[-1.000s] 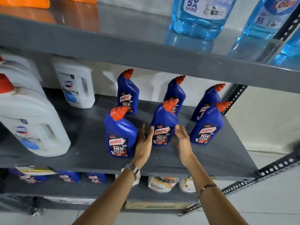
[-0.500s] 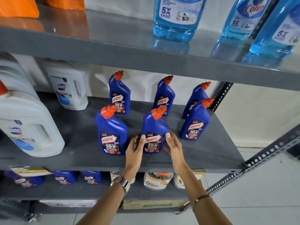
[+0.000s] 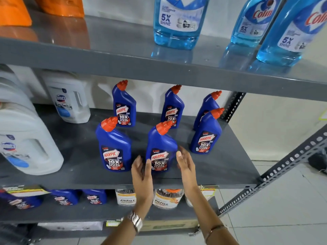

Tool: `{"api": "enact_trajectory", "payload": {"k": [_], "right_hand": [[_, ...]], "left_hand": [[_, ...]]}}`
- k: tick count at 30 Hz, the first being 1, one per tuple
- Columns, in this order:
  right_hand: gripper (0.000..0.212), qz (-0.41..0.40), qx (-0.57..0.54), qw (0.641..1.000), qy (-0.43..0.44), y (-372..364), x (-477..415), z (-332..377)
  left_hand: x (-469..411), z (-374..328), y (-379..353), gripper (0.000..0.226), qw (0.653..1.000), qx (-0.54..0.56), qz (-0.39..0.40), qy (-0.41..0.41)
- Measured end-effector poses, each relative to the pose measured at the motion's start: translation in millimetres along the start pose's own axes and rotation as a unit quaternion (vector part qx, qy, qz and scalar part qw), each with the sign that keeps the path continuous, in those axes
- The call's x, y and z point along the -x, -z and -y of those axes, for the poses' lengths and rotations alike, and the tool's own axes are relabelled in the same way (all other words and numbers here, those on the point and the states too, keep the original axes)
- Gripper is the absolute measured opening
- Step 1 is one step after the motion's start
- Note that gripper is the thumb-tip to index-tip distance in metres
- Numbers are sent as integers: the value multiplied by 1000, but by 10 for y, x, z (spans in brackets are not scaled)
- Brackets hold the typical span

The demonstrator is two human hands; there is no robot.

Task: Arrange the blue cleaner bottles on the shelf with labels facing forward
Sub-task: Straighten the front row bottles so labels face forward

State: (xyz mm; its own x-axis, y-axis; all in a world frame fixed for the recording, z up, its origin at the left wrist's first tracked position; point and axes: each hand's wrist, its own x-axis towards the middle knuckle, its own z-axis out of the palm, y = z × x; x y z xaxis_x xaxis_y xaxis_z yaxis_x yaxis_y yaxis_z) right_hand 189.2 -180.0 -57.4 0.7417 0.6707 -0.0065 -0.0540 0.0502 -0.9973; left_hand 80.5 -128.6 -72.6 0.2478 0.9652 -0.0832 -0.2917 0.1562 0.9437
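Several dark blue cleaner bottles with orange caps stand in two rows on the grey middle shelf (image 3: 221, 167), red-and-white labels facing me. The front row holds a left bottle (image 3: 114, 147), a middle bottle (image 3: 161, 144) and a right bottle (image 3: 206, 137). Behind them stand three more (image 3: 123, 106), (image 3: 172, 108), (image 3: 207, 105). My left hand (image 3: 141, 171) hovers at the middle front bottle's lower left, fingers spread, thumb at the label's edge. My right hand (image 3: 185, 165) is just off its right side, fingers apart. Neither hand wraps the bottle.
Large white jugs (image 3: 26, 144), (image 3: 70, 99) fill the shelf's left part. The shelf above carries light blue glass-cleaner bottles (image 3: 177, 23) and orange packs (image 3: 60, 6). Below are more blue bottles and jars (image 3: 167, 198). A perforated metal brace (image 3: 283, 168) slants at the right.
Both hands have eased off the middle front bottle and opened slightly; it stands upright with its label forward. The camera has shifted closer and to the right.
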Motion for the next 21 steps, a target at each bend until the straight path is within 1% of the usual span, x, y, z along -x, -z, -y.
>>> {"api": "enact_trajectory", "payload": {"k": [1, 3, 5, 7, 9, 11, 14, 17, 18, 20, 21], "right_hand": [[31, -36, -3, 999, 9, 46, 24, -22], [19, -122, -15, 992, 18, 183, 39, -65], [18, -195, -32, 980, 18, 364, -13, -87], [22, -233, -28, 972, 13, 557, -119, -62], [21, -235, -4, 972, 15, 738, -265, -16], [27, -222, 22, 975, 5, 911, -443, 14], [43, -189, 53, 980, -22, 1100, -713, 60], [45, -136, 47, 988, -50, 1189, -929, 90], [42, -120, 41, 990, -54, 1206, -971, 88], [37, -108, 24, 992, -58, 1236, -1014, 76], [36, -108, 17, 992, -61, 1256, -1025, 67]], "left_hand": [[132, 49, -26, 40, 1000, 2, -12, -12], [369, 164, -113, 35, 999, -12, 11, -36], [488, 273, -260, 31, 996, -33, 74, -35], [457, 314, -467, 32, 984, -64, 163, -16], [299, 321, -695, 36, 968, -99, 231, 6], [49, 325, -937, 46, 961, -130, 242, 31], [-333, 307, -1233, 63, 947, -197, 250, 50], [-578, 341, -1464, 68, 934, -211, 280, 63], [-611, 350, -1526, 62, 932, -200, 294, 65], [-634, 356, -1624, 32, 935, -158, 313, 55], [-640, 371, -1660, 21, 938, -144, 311, 51]]}}
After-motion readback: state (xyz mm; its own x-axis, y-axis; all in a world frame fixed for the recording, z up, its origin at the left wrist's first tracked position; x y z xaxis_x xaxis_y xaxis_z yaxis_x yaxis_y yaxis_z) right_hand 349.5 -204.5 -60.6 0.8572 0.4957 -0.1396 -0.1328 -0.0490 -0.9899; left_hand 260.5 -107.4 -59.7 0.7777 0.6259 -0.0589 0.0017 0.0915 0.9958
